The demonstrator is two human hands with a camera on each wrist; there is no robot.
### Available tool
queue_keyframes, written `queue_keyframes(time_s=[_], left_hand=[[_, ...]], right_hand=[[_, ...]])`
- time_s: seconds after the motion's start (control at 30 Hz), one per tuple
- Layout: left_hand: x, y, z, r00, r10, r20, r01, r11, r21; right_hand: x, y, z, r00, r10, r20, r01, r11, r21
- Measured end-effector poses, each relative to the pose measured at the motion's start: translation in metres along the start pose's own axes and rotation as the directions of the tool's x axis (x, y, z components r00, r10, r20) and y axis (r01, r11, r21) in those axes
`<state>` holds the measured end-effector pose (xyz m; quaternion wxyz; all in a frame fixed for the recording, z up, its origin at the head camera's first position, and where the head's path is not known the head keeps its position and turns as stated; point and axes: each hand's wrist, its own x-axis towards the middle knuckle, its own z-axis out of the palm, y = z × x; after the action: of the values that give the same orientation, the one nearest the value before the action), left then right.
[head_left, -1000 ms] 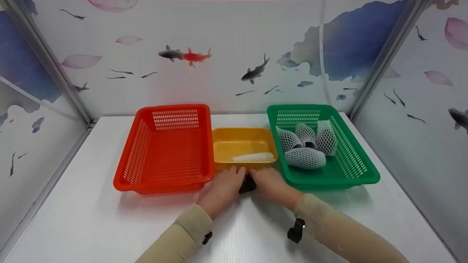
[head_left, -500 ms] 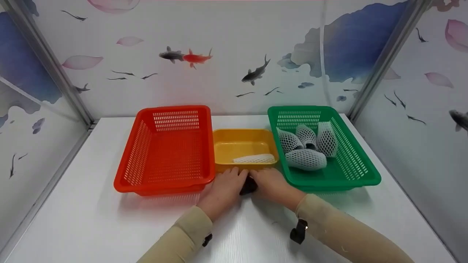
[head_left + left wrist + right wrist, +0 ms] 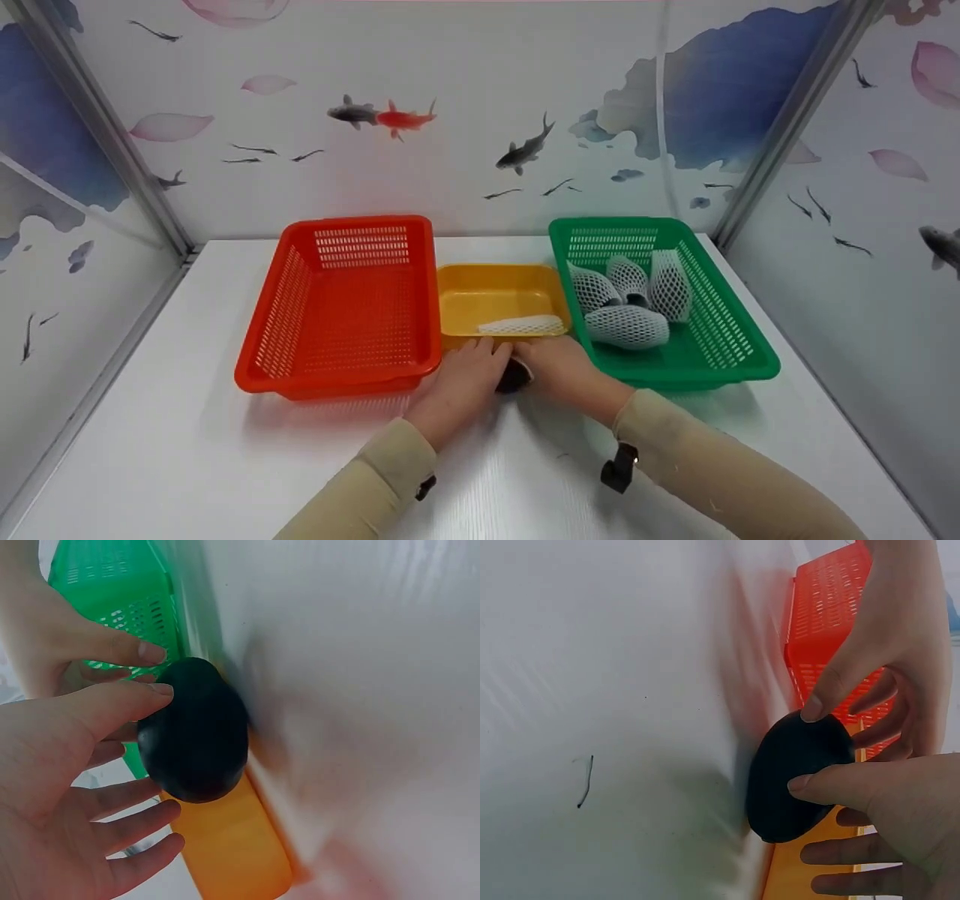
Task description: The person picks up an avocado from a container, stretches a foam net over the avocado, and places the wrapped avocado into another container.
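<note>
A smooth, dark oval object [image 3: 514,377], perhaps a fruit, is between both hands just in front of the yellow bin [image 3: 491,289]. My left hand [image 3: 459,381] holds it from the left. On the other side, my right hand [image 3: 564,376] grips it with the thumb laid across the dark surface in the right wrist view. Seen from the left wrist, the left thumb presses the near face of the dark object [image 3: 195,739], while the lower fingers spread behind it. A white foam net sleeve [image 3: 523,325] lies in the yellow bin.
To the left stands a red basket [image 3: 247,360]. At the right, a green basket [image 3: 720,364] holds several things in foam nets [image 3: 627,325]. All three containers rest on a white table [image 3: 172,427], with printed panels behind and at the sides. A small dark strand [image 3: 587,781] lies on the table.
The right hand has shifted slightly forward, its forearm a little to the right. In the head view the dark object looks turned, showing a rounder face. The left hand has barely moved.
</note>
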<state>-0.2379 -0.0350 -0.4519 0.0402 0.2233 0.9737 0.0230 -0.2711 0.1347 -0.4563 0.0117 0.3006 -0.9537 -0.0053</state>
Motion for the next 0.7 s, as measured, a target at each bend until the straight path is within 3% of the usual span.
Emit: queue_keyframes(time_s=[0.17, 0.4, 0.57, 0.7], left_hand=[[0.007, 0.001, -0.008, 0.998, 0.019, -0.052, -0.020, 1.000, -0.022], [0.016, -0.004, -0.020, 0.995, 0.044, -0.090, -0.038, 0.997, 0.062], [0.017, -0.014, -0.023, 0.981, 0.094, -0.172, -0.078, 0.992, 0.096], [0.020, -0.022, -0.023, 0.971, 0.127, -0.203, -0.110, 0.990, 0.093]], right_hand=[[0.002, 0.002, -0.015, 1.000, 0.007, 0.000, -0.007, 1.000, -0.002], [0.012, 0.009, -0.026, 0.997, 0.070, 0.044, -0.071, 0.997, 0.020], [0.020, 0.016, -0.027, 0.998, 0.058, -0.008, -0.057, 0.996, 0.065], [0.027, 0.022, -0.026, 0.996, 0.072, 0.056, -0.078, 0.991, 0.110]])
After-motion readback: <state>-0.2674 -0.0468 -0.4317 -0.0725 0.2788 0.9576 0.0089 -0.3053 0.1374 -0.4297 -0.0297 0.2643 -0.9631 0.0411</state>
